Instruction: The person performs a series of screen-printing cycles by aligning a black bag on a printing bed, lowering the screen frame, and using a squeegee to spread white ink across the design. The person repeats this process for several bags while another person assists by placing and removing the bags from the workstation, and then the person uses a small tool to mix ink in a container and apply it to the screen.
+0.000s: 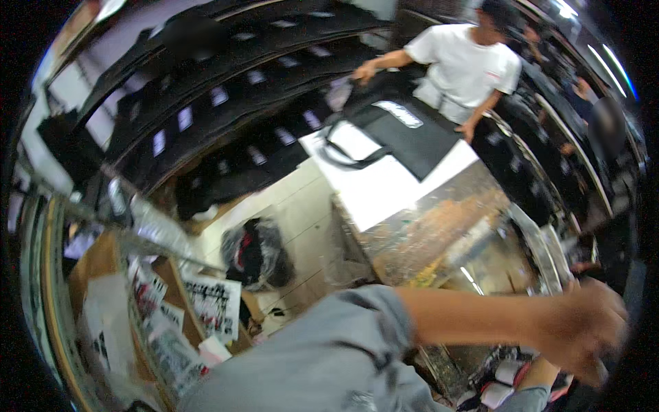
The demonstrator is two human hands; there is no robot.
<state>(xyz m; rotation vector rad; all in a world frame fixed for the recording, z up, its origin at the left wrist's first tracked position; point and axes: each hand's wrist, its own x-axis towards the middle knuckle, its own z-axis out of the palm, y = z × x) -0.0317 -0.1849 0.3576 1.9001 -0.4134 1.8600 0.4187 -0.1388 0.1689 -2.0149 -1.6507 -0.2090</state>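
My left arm reaches across the lower right, in a grey sleeve. At its end my left hand [587, 333] is blurred, with its fingers curled closed. What it grips, if anything, is too smeared to make out. Below it shows my right forearm [541, 373], while my right hand is hidden behind the left one. Just beyond my arm lies a glossy, see-through panel [491, 264] with a pale edge, on a paint-stained table [429, 223]. Farther along the table, a black tote bag [412, 147] with a white print lies on a white sheet [374, 206].
A person in a white shirt [460, 58] stands at the table's far side, hands by the bag. Racks of black pieces [226, 103] line the back left. A plastic-wrapped bundle [254, 254] sits on the tiled floor. Printed sheets [213, 302] stand in a shelf at lower left.
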